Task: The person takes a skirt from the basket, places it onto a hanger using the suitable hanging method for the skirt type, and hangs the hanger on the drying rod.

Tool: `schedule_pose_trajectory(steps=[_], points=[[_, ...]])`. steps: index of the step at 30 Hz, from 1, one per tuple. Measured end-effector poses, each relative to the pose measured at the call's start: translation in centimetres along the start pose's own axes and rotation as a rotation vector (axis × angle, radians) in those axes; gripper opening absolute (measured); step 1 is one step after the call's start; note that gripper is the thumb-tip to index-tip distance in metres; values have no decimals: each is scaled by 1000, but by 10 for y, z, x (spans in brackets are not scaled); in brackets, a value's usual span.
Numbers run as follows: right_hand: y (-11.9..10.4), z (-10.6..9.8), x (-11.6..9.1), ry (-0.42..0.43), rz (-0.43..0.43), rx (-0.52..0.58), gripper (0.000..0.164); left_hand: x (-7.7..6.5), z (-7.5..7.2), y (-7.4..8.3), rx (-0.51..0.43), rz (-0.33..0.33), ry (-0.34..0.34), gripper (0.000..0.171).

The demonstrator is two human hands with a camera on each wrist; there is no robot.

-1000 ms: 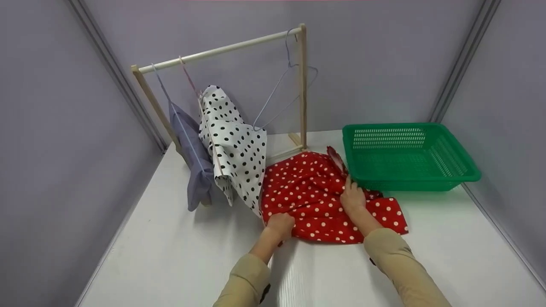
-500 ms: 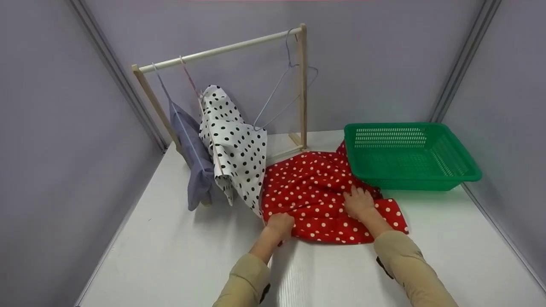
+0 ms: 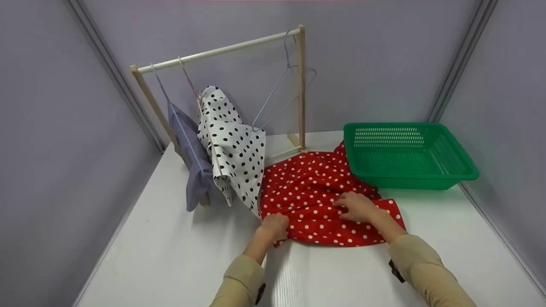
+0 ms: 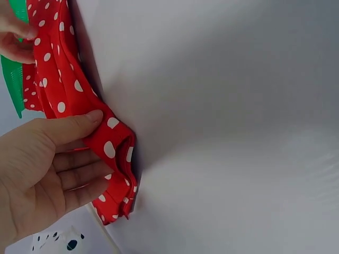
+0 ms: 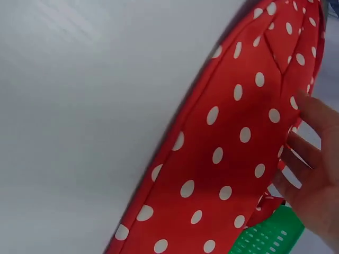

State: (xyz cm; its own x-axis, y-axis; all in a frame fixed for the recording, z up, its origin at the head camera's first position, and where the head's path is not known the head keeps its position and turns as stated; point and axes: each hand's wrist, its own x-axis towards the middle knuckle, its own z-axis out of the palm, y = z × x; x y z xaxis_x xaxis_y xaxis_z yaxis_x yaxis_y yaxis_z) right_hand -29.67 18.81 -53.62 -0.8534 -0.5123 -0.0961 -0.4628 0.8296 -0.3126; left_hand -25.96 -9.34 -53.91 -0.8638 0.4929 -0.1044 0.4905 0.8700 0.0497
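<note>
A red garment with white polka dots (image 3: 307,187) lies rumpled on the white table, its exact kind hidden by the folds. My left hand (image 3: 275,225) pinches its near left corner; in the left wrist view the thumb presses from above and the fingers (image 4: 79,174) lie beneath the cloth. Over the right part of the garment is my right hand (image 3: 357,207), its fingers loosely bent. In the right wrist view the right thumb and fingers (image 5: 299,159) are at a fold, with no clear grip on it.
Behind the garment stands a wooden rack (image 3: 230,47). From it hang a grey-purple garment (image 3: 187,140), a white black-dotted garment (image 3: 232,138) and a bare hanger (image 3: 273,94). A green plastic basket (image 3: 416,176) stands at the back right, against the red cloth.
My right hand has let go of the cloth near the basket and come back toward me and slightly left. The garment's far edge has flopped down beside the basket. My left hand keeps its corner.
</note>
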Motion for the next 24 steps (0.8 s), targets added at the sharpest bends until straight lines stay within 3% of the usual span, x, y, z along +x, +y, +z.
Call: schedule_pose_trajectory(steps=[4, 9, 17, 21, 24], points=[[2, 10, -3, 35, -31, -194, 28, -1, -2, 0, -11, 6, 11, 9], [4, 14, -2, 103, -26, -331, 6, 0, -1, 2, -26, 4, 18, 11], [-9, 12, 7, 32, 134, -486, 12, 0, -2, 10, -51, 7, -67, 20], [-21, 14, 8, -31, 175, -405, 12, -1, 1, 12, -38, 16, -50, 17], [-29, 13, 6, -113, 157, -251, 38, -1, 3, 13, 5, 19, -20, 16]])
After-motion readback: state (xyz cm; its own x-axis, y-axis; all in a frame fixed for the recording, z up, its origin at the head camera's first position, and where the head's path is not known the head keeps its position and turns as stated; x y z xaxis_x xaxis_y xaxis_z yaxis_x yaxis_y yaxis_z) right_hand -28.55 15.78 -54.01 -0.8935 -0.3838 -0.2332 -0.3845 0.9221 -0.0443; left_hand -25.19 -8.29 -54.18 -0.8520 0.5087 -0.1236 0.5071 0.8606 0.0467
